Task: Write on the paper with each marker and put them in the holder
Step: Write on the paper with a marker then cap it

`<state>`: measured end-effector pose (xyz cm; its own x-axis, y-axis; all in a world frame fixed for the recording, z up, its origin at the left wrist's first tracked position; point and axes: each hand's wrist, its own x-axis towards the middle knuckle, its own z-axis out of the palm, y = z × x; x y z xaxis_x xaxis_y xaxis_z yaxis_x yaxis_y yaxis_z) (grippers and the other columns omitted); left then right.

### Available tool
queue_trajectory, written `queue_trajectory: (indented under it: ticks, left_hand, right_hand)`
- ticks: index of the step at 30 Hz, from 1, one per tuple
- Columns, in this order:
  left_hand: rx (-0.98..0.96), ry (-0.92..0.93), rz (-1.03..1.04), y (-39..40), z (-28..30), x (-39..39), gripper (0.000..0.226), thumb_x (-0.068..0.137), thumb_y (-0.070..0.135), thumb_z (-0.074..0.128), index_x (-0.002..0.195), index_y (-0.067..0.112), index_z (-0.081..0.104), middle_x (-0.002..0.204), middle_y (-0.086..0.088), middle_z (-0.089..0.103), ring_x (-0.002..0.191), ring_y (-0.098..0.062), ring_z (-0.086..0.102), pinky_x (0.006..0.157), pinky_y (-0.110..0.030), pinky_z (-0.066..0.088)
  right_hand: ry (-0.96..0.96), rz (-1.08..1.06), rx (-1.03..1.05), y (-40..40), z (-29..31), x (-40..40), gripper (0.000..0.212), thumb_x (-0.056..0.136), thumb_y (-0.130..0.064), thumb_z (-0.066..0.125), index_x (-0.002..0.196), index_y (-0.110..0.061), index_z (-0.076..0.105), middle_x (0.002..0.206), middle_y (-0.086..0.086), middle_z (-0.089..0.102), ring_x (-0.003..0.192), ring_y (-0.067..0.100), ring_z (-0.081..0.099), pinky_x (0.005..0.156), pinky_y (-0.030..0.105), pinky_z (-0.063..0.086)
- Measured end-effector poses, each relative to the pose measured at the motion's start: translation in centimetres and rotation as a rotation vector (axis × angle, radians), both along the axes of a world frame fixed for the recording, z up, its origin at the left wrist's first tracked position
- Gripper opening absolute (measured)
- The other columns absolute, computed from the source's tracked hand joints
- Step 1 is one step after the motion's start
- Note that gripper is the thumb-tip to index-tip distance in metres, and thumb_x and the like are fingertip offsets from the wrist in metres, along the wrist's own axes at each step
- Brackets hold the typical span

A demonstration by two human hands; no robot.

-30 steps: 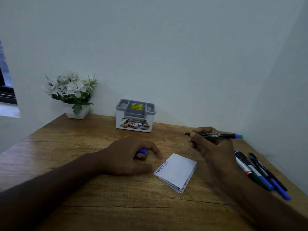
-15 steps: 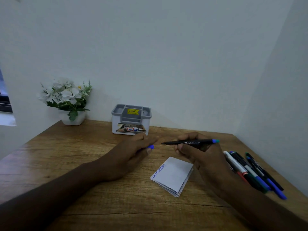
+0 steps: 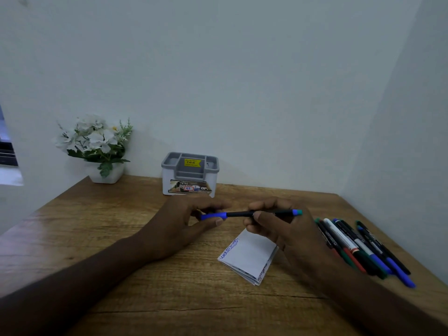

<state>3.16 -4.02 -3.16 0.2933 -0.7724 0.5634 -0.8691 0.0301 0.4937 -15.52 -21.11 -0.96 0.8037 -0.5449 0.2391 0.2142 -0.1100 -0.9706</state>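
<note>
A black marker point(image 3: 238, 214) with a blue end lies level above the wooden table, held between both hands. My right hand point(image 3: 274, 226) grips its barrel. My left hand point(image 3: 184, 221) pinches the blue cap point(image 3: 213, 216), which sits on the marker's tip. Below them lies a folded white paper point(image 3: 249, 257) with blue scribble along its left edge. The grey and white holder point(image 3: 190, 174) stands behind the hands by the wall, and no marker shows in it. Several more markers point(image 3: 358, 248) lie in a bunch at the right.
A white pot of white flowers point(image 3: 97, 146) stands at the back left of the wooden table point(image 3: 72, 238). Walls close the table at the back and on the right. A window edge shows at far left.
My left hand brought the blue cap rightwards onto the marker's tip. My right hand moved the marker left to meet it. The view has tilted up a little.
</note>
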Motion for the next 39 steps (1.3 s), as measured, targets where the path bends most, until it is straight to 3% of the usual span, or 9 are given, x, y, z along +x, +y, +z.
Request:
queue_trajectory:
  ticks: [3,7,11,15,21,26,29,33,39]
  left_hand:
    - [0.001,-0.049,0.033,-0.1,0.1,-0.5,0.039,0.091,0.032,0.079,0.129,0.037,0.07,0.114,0.027,0.071,0.106,0.01,0.063,0.084,-0.006,0.05]
    - [-0.011,-0.061,0.017,-0.4,-0.1,-1.4,0.037,0.088,0.026,0.084,0.122,0.037,0.074,0.109,0.026,0.073,0.101,0.005,0.067,0.085,-0.015,0.054]
    - [-0.027,-0.07,0.015,-0.8,0.3,-2.3,0.03,0.086,0.018,0.085,0.113,0.028,0.079,0.095,0.026,0.071,0.096,0.005,0.066,0.081,-0.011,0.053]
    - [-0.033,-0.08,0.011,-0.9,0.2,-3.0,0.024,0.085,0.014,0.085,0.107,0.022,0.08,0.09,0.032,0.064,0.09,0.014,0.064,0.076,-0.002,0.047]
    - [-0.098,-0.08,0.092,-0.7,0.3,-3.8,0.025,0.085,0.02,0.086,0.104,0.033,0.078,0.088,0.03,0.069,0.09,0.007,0.068,0.074,-0.008,0.051]
    - [-0.133,-0.106,0.075,-0.3,0.7,-4.5,0.04,0.085,0.015,0.086,0.114,0.039,0.074,0.096,0.033,0.069,0.092,0.01,0.069,0.077,-0.007,0.052]
    - [-0.136,-0.141,0.15,-1.0,0.8,-3.6,0.038,0.09,0.021,0.081,0.125,0.033,0.072,0.095,0.026,0.07,0.086,0.012,0.067,0.076,-0.003,0.048]
    - [-0.197,-0.072,0.4,-1.5,2.6,-0.8,0.059,0.093,0.017,0.078,0.145,0.024,0.051,0.098,0.018,0.074,0.073,0.022,0.062,0.069,0.002,0.044]
    - [-0.289,-0.044,0.573,-1.8,8.3,6.8,0.107,0.091,0.002,0.075,0.165,0.036,0.005,0.095,-0.002,0.072,0.067,-0.01,0.072,0.063,-0.025,0.06]
  right_hand:
    - [0.058,0.019,-0.124,0.4,0.1,-0.1,0.012,0.09,-0.005,0.076,0.102,-0.005,0.077,0.091,0.015,0.082,0.086,0.029,0.081,0.08,0.033,0.067]
    - [0.146,-0.071,-0.378,0.9,0.2,-0.1,0.011,0.084,-0.025,0.084,0.094,-0.022,0.08,0.087,-0.006,0.084,0.084,0.01,0.08,0.08,0.023,0.064]
    - [0.147,-0.135,-0.415,1.0,0.3,-0.3,0.008,0.086,-0.03,0.083,0.09,-0.025,0.079,0.079,-0.011,0.082,0.077,0.0,0.077,0.07,0.007,0.054]
    - [0.123,-0.128,-0.377,1.1,0.2,-0.4,0.011,0.088,-0.027,0.083,0.096,-0.021,0.079,0.079,-0.007,0.083,0.074,0.006,0.079,0.067,0.012,0.057]
    - [0.069,-0.168,-0.39,1.7,-0.2,0.0,0.018,0.088,-0.032,0.082,0.098,-0.017,0.08,0.08,-0.002,0.083,0.073,0.009,0.079,0.071,0.022,0.063]
    - [0.072,-0.214,-0.395,1.5,-0.5,0.2,0.019,0.083,-0.041,0.084,0.091,-0.024,0.08,0.077,-0.011,0.082,0.07,0.001,0.077,0.065,0.017,0.059]
    - [0.068,-0.231,-0.418,1.5,-1.1,0.4,0.033,0.082,-0.053,0.081,0.107,-0.034,0.074,0.087,-0.013,0.081,0.081,-0.003,0.075,0.074,0.021,0.061]
    - [0.096,-0.202,-0.469,1.6,-1.2,0.4,0.029,0.089,-0.047,0.077,0.114,-0.035,0.066,0.086,-0.011,0.075,0.087,-0.01,0.068,0.071,0.009,0.053]
    - [0.133,-0.081,-0.486,0.9,-1.6,0.7,0.024,0.09,-0.033,0.081,0.109,-0.033,0.066,0.084,-0.01,0.076,0.081,-0.001,0.071,0.072,0.014,0.055]
